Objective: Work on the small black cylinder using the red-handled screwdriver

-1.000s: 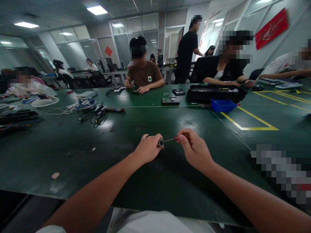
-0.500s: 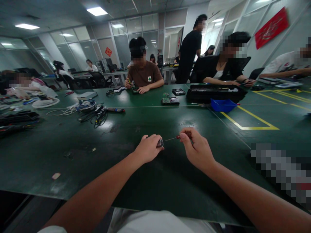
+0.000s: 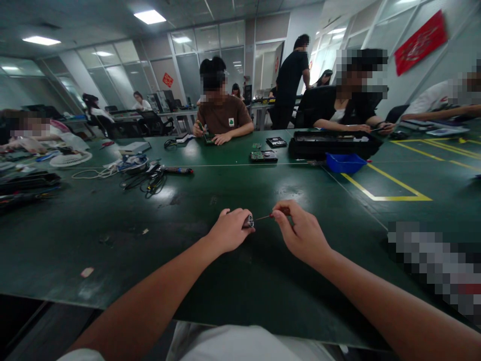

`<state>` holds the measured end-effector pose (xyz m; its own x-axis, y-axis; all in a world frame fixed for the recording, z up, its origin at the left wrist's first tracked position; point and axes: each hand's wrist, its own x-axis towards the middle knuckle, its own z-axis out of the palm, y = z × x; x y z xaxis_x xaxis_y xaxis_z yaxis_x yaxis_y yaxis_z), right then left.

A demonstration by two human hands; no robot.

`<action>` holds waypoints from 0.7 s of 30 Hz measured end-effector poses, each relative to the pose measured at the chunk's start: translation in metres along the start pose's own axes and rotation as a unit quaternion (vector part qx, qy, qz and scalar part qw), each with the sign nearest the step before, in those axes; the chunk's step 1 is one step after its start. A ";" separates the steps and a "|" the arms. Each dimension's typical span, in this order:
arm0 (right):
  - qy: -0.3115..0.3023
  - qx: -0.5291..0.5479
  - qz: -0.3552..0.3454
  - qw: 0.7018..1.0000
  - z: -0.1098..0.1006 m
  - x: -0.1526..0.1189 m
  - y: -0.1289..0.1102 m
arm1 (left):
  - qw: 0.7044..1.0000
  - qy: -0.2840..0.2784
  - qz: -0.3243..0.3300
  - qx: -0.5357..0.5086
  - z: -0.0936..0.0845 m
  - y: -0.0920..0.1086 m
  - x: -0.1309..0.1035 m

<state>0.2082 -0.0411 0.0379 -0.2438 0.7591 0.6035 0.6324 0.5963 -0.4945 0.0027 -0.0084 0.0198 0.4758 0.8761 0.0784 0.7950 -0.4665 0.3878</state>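
Note:
My left hand (image 3: 231, 230) is wrapped round a dark cylindrical object (image 3: 248, 221); its round, silvery end faces right, and the rest is hidden under my fingers. My right hand (image 3: 300, 225) grips a screwdriver (image 3: 286, 211) by its reddish-brown handle. The thin metal shaft points left, with its tip at or very near the round end of the cylinder; whether they touch I cannot tell. Both hands are low over the green table (image 3: 210, 286).
Tangled cables (image 3: 150, 180) lie at the left beyond my hands. Ahead are hard drives (image 3: 263, 156), a blue tray (image 3: 344, 163) and a long black casing (image 3: 334, 144). A person in a brown shirt (image 3: 225, 120) works opposite. Yellow tape (image 3: 402, 199) marks the table at right.
My right hand has shifted slightly left with the screwdriver, bringing it closer to the cylinder. My left hand has hardly moved. A standing person in the background leans lower.

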 end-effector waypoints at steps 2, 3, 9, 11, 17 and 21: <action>-0.004 0.002 -0.006 1.000 -0.001 0.000 0.000 | 1.000 0.001 -0.001 -0.003 0.000 0.000 0.000; -0.002 0.005 -0.004 1.000 -0.001 -0.001 0.001 | 1.000 0.002 -0.001 -0.003 0.000 0.000 0.001; 0.018 0.013 0.003 1.000 0.000 -0.002 -0.001 | 1.000 -0.009 -0.006 -0.001 0.001 -0.001 0.001; 0.008 0.010 -0.002 1.000 0.000 -0.001 -0.002 | 1.000 -0.009 -0.003 0.000 0.001 0.000 0.001; -0.011 0.001 0.002 1.000 -0.002 0.000 -0.003 | 1.000 -0.019 0.003 0.001 -0.002 0.002 -0.001; -0.006 -0.016 0.001 1.000 -0.003 0.000 -0.005 | 1.000 -0.022 0.004 0.001 -0.002 0.002 0.000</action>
<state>0.2071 -0.0444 0.0420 -0.2515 0.7639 0.5944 0.6555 0.5863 -0.4761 0.0030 -0.0093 0.0225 0.4977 0.8664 0.0411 0.7923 -0.4734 0.3849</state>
